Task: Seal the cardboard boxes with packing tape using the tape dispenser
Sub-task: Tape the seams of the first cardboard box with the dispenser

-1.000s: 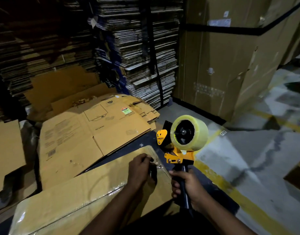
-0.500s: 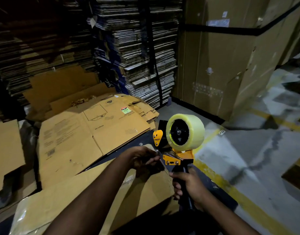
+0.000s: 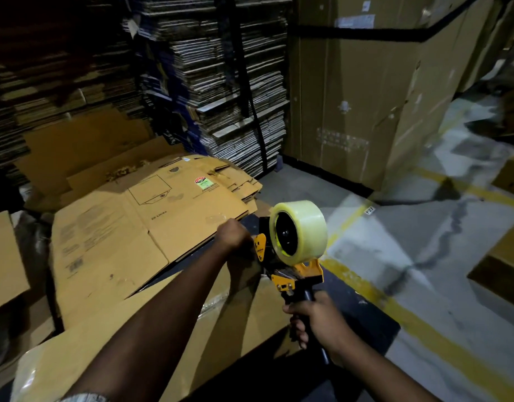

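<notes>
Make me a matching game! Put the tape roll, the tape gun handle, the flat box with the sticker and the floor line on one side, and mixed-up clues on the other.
Things:
1. tape roll
2. dispenser handle
3. flattened box
4. floor line

Clues:
A. lies on the floor pile, far side of the left hand
B. painted yellow
C. gripped by the right hand
D. sits atop the orange dispenser frame

Pairs: 1-D, 2-C, 3-A, 4-B

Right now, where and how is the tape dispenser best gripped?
By the black handle below the orange frame, coming from beneath and behind, as the right hand does. The tape roll sits on top and must spin free; the left hand is at the front end.
</notes>
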`<state>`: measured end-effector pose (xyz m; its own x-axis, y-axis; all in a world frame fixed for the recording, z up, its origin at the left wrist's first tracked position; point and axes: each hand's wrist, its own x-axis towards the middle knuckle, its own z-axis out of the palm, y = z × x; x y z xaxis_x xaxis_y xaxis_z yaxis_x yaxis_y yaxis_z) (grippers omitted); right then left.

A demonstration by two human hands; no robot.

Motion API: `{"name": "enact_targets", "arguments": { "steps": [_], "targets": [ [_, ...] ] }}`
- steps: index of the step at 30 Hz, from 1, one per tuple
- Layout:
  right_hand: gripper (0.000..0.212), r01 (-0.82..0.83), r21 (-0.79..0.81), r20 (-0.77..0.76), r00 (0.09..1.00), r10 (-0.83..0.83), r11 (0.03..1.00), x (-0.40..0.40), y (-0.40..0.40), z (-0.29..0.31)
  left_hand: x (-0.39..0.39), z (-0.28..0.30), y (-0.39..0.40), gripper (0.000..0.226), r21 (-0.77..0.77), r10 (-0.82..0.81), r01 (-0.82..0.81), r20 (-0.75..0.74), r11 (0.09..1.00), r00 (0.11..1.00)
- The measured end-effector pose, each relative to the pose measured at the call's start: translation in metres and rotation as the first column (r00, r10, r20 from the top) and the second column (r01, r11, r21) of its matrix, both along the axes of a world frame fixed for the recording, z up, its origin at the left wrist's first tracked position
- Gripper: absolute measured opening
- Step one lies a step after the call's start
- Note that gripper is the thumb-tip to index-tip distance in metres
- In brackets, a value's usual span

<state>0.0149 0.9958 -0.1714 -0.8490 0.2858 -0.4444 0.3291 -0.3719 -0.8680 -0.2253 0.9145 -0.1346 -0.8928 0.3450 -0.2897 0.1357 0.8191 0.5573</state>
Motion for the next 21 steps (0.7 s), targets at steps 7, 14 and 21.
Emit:
{"name": "enact_targets", "arguments": {
  "steps": [7,14,21],
  "targets": [
    [0.020,0.020,0.013,0.039,0.999,-0.021,1.000,0.006,-0.006,0.001,-0.018,-0.011,0.002,0.031,-0.014,0.062,-0.065,-0.142,0.998,0.988],
    [0.036,0.038,0.026,0.112,0.993,-0.041,0.999,-0.011,-0.004,0.004,-0.019,-0.003,0.015,0.023,-0.097,0.053,-0.076,-0.224,0.992,0.973],
    [0.032,-0.018,0.052,0.172,0.985,0.009,0.998,-0.015,-0.006,0.004,-0.030,-0.016,0.011,0.032,-0.148,0.002,-0.028,-0.176,0.989,0.984]
  ]
}}
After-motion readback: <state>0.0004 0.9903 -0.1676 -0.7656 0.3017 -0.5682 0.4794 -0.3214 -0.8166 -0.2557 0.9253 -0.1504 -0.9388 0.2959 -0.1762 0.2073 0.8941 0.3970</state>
